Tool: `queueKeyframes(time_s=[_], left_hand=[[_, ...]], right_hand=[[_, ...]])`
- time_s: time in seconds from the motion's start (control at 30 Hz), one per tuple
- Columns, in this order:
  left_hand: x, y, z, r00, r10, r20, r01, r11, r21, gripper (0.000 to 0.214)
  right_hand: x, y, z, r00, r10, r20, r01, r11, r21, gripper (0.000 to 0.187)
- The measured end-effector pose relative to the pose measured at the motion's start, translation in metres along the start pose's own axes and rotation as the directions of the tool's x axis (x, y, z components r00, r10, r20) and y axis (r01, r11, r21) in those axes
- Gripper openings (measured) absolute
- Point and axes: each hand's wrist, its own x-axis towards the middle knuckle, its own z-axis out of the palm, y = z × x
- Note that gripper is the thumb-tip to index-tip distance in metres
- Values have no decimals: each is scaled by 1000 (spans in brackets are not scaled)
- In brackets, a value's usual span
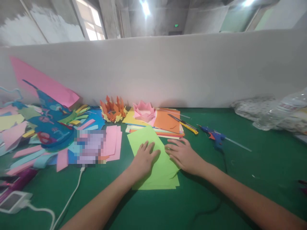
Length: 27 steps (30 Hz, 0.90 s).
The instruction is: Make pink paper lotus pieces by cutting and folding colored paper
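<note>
Several light green paper sheets (pixel 165 166) lie in a loose pile on the green table in front of me. The top sheet is turned at an angle to those beneath. My left hand (pixel 144 159) rests on the top sheet with its fingers apart. At the sheet's right edge, my right hand (pixel 184 155) lies with its fingers stretched out over the paper, touching it. Neither hand grips anything. Just beyond the sheets sit a pink folded-paper flower (pixel 144 111) and an orange paper crown (pixel 114 110).
A yellow utility knife (pixel 188 126) lies across stacked coloured paper (pixel 168 123). To its right is a blue glue gun (pixel 214 134) with a cord. Pink paper (pixel 112 143), paper strips, a blue cone hat (pixel 51 127) and a white cable (pixel 73 191) occupy the left. A plastic bottle (pixel 280 110) lies far right.
</note>
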Motion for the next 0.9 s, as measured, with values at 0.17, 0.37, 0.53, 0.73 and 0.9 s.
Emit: queueKeyframes(time_s=[0.17, 0.37, 0.53, 0.73, 0.9], left_hand=[[1, -2, 1, 997, 75, 9, -74, 994, -81, 54], [4, -5, 5, 990, 139, 29, -135, 983, -122, 52], [1, 1, 3, 995, 99, 6, -98, 988, -122, 45], [-10, -1, 0, 997, 69, -25, -71, 993, -98, 79], [-9, -6, 0, 996, -81, -46, 76, 993, -93, 83]], right_hand=[[58, 16, 22, 997, 59, 59, -50, 989, -142, 31], [112, 32, 41, 997, 70, 34, -64, 985, -161, 32], [128, 33, 38, 996, 92, -6, -91, 981, -171, 31], [92, 65, 16, 957, 257, -130, -280, 937, -209, 37], [35, 105, 12, 882, 442, -163, -471, 844, -259, 41]])
